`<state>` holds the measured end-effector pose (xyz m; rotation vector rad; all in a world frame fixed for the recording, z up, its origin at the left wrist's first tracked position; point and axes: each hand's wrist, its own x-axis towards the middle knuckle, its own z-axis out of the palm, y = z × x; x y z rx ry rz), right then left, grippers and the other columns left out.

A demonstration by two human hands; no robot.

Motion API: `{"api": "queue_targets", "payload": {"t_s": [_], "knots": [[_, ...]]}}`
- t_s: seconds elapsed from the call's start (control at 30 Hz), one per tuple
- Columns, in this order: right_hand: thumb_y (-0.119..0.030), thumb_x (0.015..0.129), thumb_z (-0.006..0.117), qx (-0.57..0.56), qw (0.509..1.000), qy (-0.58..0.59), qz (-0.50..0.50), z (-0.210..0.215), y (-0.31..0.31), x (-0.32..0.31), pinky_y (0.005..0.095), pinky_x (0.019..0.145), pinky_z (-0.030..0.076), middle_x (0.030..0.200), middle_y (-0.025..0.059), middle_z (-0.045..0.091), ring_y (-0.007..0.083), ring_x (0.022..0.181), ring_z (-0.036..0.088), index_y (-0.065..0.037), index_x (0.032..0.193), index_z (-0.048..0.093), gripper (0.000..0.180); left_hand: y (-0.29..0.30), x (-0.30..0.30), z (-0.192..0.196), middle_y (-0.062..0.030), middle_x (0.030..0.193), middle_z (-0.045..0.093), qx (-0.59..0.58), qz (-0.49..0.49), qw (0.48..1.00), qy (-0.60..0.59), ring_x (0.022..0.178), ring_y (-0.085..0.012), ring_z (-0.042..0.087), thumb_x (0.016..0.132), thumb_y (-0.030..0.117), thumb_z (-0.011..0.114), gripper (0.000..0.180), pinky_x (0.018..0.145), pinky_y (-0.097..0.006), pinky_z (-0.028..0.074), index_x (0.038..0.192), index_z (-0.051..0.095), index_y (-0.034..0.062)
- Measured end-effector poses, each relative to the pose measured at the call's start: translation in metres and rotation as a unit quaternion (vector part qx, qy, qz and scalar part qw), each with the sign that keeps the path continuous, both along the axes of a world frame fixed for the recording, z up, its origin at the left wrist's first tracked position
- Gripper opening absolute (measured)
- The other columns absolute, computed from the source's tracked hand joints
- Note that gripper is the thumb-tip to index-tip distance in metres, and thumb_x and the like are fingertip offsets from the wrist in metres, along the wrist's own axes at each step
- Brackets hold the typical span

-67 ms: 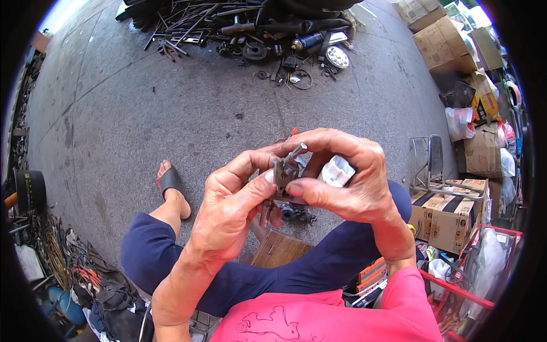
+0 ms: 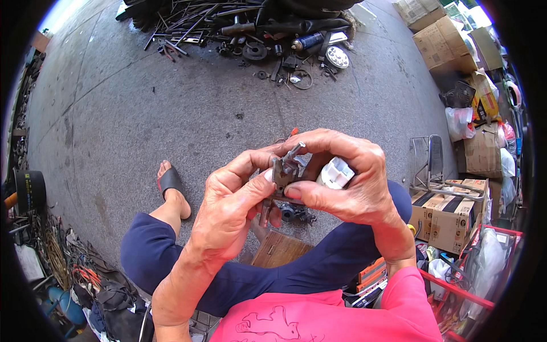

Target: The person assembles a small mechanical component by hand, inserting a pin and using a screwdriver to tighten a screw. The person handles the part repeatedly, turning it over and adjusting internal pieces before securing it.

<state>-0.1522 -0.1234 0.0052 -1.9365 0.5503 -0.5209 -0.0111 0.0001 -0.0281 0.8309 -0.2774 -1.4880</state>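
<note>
My left hand (image 2: 225, 196) pinches a small dark metal bracket (image 2: 280, 176) between thumb and fingers. A shiny metal pin (image 2: 295, 150) sticks up from the bracket at a slant. My right hand (image 2: 353, 182) is curled around the other side, its thumb tip pressing on the bracket's lower edge. Tucked in my right palm is a white plastic piece (image 2: 336, 172), round outside with an angular recess in its end. My fingers hide the bracket's far side and much of the white piece. Below the hands, a wooden block (image 2: 280, 249) and a dark metal assembly (image 2: 293, 212) show between my legs.
A heap of black rods and scrap parts (image 2: 245, 28) lies on the concrete ahead. Cardboard boxes (image 2: 444, 43) and bags line the right, with a folding metal frame (image 2: 430, 162) nearby. Cables and tools (image 2: 68, 262) crowd the lower left. A red-edged rack (image 2: 456, 290) stands at lower right.
My right thumb has shifted very slightly left along the bracket, and the pin has moved slightly left. Both hands keep their grip.
</note>
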Motion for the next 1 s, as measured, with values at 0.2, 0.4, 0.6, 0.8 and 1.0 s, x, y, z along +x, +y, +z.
{"api": "queue_targets", "payload": {"t_s": [0.2,0.4,0.6,0.8,1.0], "knots": [[-0.010,0.065,0.079,-0.091,0.996,0.009,0.007,-0.0042,0.0003,0.0004,0.0290,0.068,0.052,0.088,0.0109,0.067,0.0176,0.079,0.067,0.000,0.100,0.065,0.038,-0.0017,-0.0012,-0.0044,-0.0077,0.097,0.064,0.007,0.001,0.998,0.069,0.075,-0.0130,0.061,0.092,0.012,0.055,0.024,0.057,-0.025,0.049,0.112,0.056,0.0003],[-0.013,0.065,0.080,-0.042,0.999,0.019,0.014,0.0021,0.0011,0.0023,0.0296,0.071,0.052,0.089,0.0118,0.067,0.0202,0.079,0.067,0.001,0.105,0.064,0.046,-0.0022,-0.0022,-0.0008,-0.0070,0.097,0.064,0.031,0.003,1.000,-0.006,0.073,-0.0126,0.060,0.091,0.013,0.056,0.028,0.057,-0.026,0.048,0.116,0.055,-0.0005],[-0.014,0.065,0.079,-0.080,0.995,0.054,0.010,0.0033,0.0007,0.0027,0.0305,0.073,0.052,0.090,0.0112,0.067,0.0208,0.081,0.066,0.000,0.108,0.064,0.048,0.0018,-0.0014,-0.0061,-0.0079,0.097,0.065,0.022,-0.015,1.000,-0.005,0.074,-0.0126,0.061,0.092,0.014,0.058,0.029,0.057,-0.025,0.048,0.117,0.056,-0.0006],[-0.013,0.064,0.079,-0.102,0.995,0.016,-0.012,-0.0019,0.0027,0.0056,0.0301,0.073,0.053,0.087,0.0100,0.068,0.0199,0.077,0.067,0.000,0.108,0.064,0.048,0.0008,-0.0044,-0.0061,-0.0093,0.098,0.067,0.051,0.032,0.998,-0.005,0.076,-0.0125,0.062,0.091,0.013,0.060,0.031,0.058,-0.027,0.050,0.119,0.056,0.0003],[-0.011,0.068,0.078,-0.110,0.994,0.006,-0.025,0.0014,0.0054,0.0037,0.0258,0.065,0.054,0.088,0.0110,0.070,0.0157,0.075,0.069,0.001,0.108,0.063,0.045,0.0019,-0.0033,-0.0079,-0.0082,0.096,0.067,0.055,0.025,0.998,-0.015,0.073,-0.0111,0.061,0.089,0.014,0.063,0.031,0.057,-0.025,0.049,0.117,0.058,0.0005]]}}
